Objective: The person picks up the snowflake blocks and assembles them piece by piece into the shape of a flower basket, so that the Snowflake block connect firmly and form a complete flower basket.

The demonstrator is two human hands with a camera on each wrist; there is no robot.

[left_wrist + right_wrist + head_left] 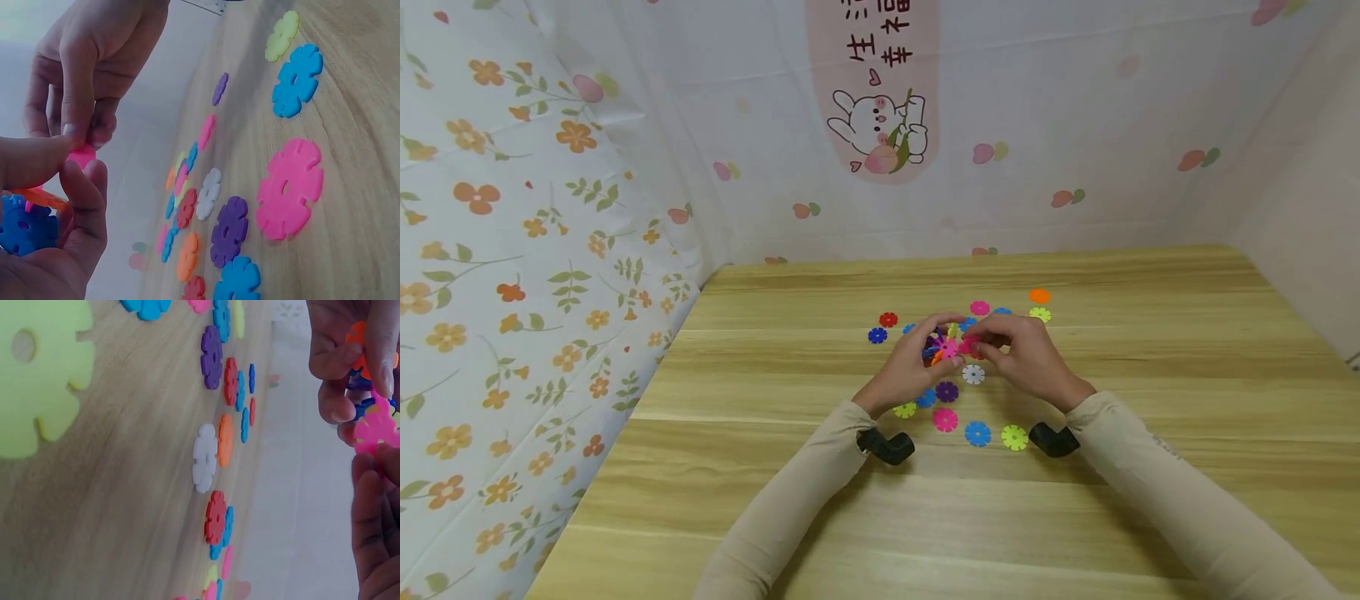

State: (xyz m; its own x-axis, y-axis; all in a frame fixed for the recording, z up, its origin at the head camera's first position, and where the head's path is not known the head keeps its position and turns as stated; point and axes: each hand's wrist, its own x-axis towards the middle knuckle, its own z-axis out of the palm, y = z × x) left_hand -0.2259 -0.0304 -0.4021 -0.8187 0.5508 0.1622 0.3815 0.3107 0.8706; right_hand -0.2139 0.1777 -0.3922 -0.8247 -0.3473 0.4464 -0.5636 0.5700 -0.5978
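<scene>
Over the table, my left hand (904, 371) holds a cluster of interlocked snowflake discs (942, 346) in dark blue, orange, pink and yellow. In the left wrist view, a dark blue disc (25, 228) and an orange disc (40, 199) of the cluster show between thumb and fingers. My right hand (1032, 354) pinches a bright pink snowflake disc (972, 346) against the cluster's right side. From the right wrist, a pink disc (377, 427) on the cluster sits right at the right fingertips. Fingers hide much of the joint.
Loose snowflake discs lie around the hands: a white one (973, 374), a purple one (947, 392), and pink (945, 419), blue (977, 433) and yellow-green (1014, 437) ones nearer me. Farther back are red (888, 319) and orange (1040, 296) discs. Patterned cloth (1037, 108) hangs behind the wooden table (760, 333).
</scene>
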